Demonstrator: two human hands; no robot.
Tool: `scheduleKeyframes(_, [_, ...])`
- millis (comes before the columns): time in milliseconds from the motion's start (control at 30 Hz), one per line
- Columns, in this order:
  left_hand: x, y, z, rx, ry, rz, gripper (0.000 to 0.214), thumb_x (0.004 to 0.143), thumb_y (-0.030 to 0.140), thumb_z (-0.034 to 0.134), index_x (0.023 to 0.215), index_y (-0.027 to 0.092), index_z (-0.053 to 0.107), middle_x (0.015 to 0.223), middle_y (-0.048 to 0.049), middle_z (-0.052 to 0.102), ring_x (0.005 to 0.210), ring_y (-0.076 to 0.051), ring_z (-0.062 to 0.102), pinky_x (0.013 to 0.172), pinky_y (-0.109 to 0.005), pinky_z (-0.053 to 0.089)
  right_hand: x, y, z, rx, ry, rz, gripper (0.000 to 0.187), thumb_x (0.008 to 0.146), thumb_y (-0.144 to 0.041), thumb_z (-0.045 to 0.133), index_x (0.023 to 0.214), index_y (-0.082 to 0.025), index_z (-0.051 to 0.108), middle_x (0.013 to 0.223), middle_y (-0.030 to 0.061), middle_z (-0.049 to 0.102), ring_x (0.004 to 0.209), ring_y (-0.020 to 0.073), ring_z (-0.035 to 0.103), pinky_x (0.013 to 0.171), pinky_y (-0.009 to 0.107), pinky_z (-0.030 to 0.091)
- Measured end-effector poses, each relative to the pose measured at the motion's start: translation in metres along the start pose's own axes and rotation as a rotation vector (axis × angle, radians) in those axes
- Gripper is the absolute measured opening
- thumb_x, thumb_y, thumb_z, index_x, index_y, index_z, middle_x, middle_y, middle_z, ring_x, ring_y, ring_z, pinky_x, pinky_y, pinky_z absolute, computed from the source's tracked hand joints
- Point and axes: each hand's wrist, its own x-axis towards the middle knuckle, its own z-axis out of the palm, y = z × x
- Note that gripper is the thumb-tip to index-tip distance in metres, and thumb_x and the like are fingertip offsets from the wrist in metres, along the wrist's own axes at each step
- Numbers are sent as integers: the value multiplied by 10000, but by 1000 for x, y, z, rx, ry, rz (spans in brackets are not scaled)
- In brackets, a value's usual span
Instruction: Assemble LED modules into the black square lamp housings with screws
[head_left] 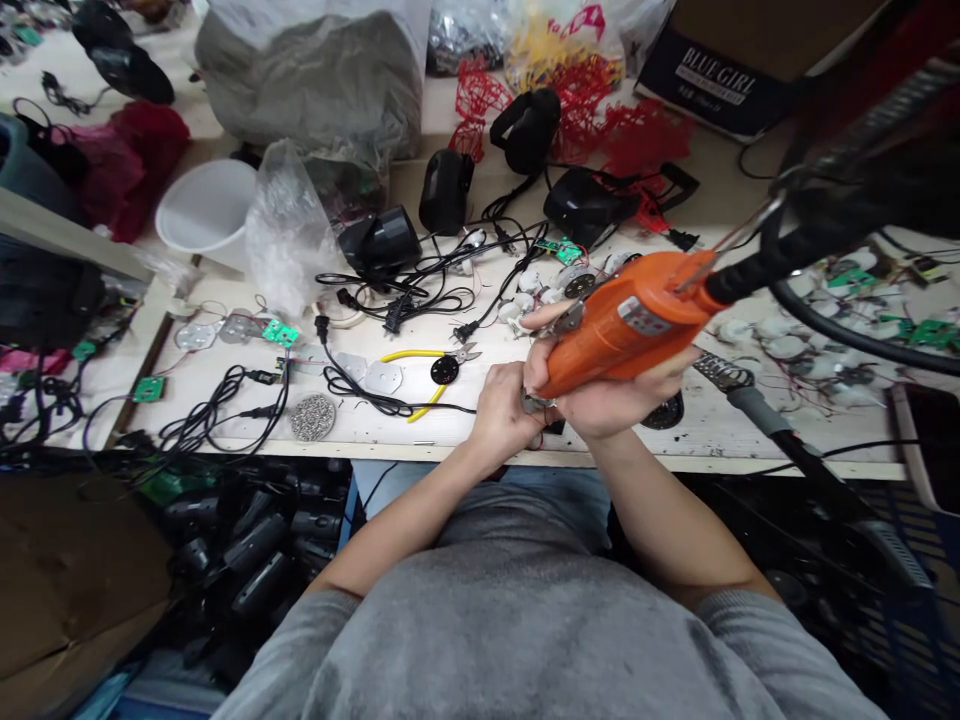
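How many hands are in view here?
2: the right hand wrapped around the orange power tool, and the left hand beside the tool's lower end, near the front of the bench. No others show.

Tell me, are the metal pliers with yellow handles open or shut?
Open: the yellow-handled metal pliers lie with their two handles spread wide apart.

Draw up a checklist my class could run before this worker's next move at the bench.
1. Orange power tool gripped: ok, in the right hand.
2. Hold of the left hand: cannot tell, mostly hidden.
3. Tool's tip on target: cannot tell, the hands crowd it.
4. Yellow-handled pliers uncovered: not ok, black disc lies on them.
5. Phone wholly on bench: not ok, reaches past front edge.
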Motion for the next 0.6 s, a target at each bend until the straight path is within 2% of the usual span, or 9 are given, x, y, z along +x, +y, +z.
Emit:
scheduleKeyframes(167, [-1,-1,1,-66,11,3,391,676,243,812,981,225,568,994,-43,662,1073,-294,619,900,-406,539,9,2,2,26,-53,57,872,568,-1011,470,835,-208,678,460,14,512,445,211,525,374,337,404])
scheduleKeyframes(333, [-2,-3,2,-68,28,0,389,692,285,811,991,230,568,994,-52,668,1043,-293,633,864,-404,549,16,-3,8,29,-62,74,881,549,-1033,430,771,-213,662,441,14,542,350,166,445,323,313,353])
scheduleKeyframes(433, [-2,-5,5,-43,41,-11,388,684,304,821,965,220,567,969,-53,660,1023,-287,632,846,-398,548,18,-5,8,40,-71,94,909,514,-1045,437,780,-208,672,437,5,536,339,156,435,312,303,338])
scheduleKeyframes(600, [-3,-6,6,-54,56,-6,374,690,259,809,969,215,564,979,-48,657,1009,-272,630,838,-398,551,13,0,2,52,-112,86,887,555,-1020,459,838,-213,694,461,0,565,337,144,455,324,292,360])
